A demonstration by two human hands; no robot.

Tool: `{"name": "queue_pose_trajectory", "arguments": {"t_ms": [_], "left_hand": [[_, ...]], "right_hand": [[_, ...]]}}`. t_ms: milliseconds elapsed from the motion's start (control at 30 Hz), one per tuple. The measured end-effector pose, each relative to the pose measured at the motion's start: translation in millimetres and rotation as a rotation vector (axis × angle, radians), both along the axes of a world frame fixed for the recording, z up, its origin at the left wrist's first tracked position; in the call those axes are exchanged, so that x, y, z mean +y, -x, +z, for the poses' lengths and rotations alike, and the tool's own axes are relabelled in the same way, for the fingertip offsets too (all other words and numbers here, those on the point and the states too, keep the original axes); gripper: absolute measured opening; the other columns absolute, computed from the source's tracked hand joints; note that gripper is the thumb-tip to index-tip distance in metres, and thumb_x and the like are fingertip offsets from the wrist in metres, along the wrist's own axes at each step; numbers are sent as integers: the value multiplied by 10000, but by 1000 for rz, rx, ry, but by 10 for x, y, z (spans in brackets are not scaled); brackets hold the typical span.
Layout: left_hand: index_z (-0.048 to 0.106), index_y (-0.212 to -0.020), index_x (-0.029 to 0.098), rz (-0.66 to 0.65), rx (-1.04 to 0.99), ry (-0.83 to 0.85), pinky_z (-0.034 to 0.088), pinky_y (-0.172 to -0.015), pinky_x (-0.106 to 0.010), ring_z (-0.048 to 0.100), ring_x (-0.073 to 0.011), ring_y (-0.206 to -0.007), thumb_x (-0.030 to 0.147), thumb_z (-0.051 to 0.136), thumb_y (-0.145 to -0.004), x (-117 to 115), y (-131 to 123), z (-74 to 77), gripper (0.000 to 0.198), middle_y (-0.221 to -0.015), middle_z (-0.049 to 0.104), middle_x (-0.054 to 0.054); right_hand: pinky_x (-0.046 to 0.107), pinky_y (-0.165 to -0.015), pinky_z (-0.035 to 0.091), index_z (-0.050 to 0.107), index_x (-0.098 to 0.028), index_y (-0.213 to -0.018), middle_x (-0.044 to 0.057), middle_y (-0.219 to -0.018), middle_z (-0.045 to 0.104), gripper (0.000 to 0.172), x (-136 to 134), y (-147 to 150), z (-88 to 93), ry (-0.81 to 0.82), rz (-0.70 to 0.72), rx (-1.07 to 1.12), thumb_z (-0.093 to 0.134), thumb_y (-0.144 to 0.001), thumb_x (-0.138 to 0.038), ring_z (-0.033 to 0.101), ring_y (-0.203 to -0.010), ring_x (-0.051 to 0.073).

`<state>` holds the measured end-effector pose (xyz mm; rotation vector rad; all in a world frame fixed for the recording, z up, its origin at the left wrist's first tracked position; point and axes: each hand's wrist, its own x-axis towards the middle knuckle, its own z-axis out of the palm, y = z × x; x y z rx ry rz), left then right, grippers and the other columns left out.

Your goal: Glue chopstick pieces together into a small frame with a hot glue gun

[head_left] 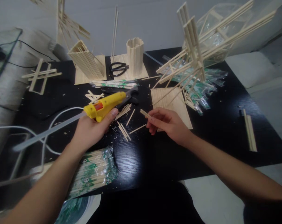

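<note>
My left hand [91, 129] is wrapped round a yellow hot glue gun [105, 105], its nozzle pointing away to the right. A long translucent glue stick [49, 132] sticks out of the gun's back. Between the thumb and fingers of my right hand [163, 123] are short pieces of wooden stick [144, 113]; I cannot tell exactly how many. Several cut stick pieces [124, 130] lie on the black table between my hands. Just beyond my right hand lies a flat panel of sticks [171, 102], with a windmill-like stick structure [197, 62] standing over it.
At the back stand a slanted stick box [85, 62] and an upright stick tube [135, 57], with black-handled scissors [119, 69] beside it. Packaged chopsticks [91, 172] lie near my left forearm, more wrappers [201, 84] back right. A white cord [46, 137] loops at left.
</note>
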<state>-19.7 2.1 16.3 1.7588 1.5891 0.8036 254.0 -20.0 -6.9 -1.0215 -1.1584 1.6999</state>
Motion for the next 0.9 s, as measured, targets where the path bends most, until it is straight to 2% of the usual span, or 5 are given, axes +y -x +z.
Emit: {"name": "queue_pose_trajectory", "arguments": {"t_ms": [167,300,433,633,900], "left_hand": [[732,-913,201,-188,-2,86,432,-450,-243,604,-172,-543,585,642,-945,-7,-28,34,396,-513,540,15],[756,-1041,228,-315,8,58,499,-499,-249,676,-189,-653,538,645,-961,6,-24,26,339,-695,691,-23],[751,-1075,245,-439,27,27,522,-527,-249,666,-165,-650,472,669,-959,-7,-6,38,268,-831,738,-19],[637,-814,219,-676,81,-23,424,-496,-241,547,-107,-537,395,678,-964,-39,-57,39,235,-680,586,28],[622,-840,211,-637,141,-140,449,-579,-253,598,-127,-633,393,618,-1003,-45,-136,-2,245,-771,625,6]], "right_hand": [[250,-545,553,791,-224,-907,25,-886,685,190,20,-61,8,-259,-174,-263,823,-851,-403,637,-665,121],[297,-672,567,817,-252,-883,39,-918,684,121,52,-104,-13,-403,-247,-355,821,-859,-371,665,-832,175],[317,-715,560,817,-245,-888,31,-874,760,111,66,-108,-10,-386,-263,-374,813,-868,-354,692,-825,185],[322,-695,578,829,-244,-883,30,-860,808,161,66,-97,13,-326,-266,-360,854,-819,-390,724,-776,189],[291,-672,566,806,-216,-912,24,-843,784,187,60,-93,11,-301,-276,-324,859,-816,-367,697,-729,153]]}}
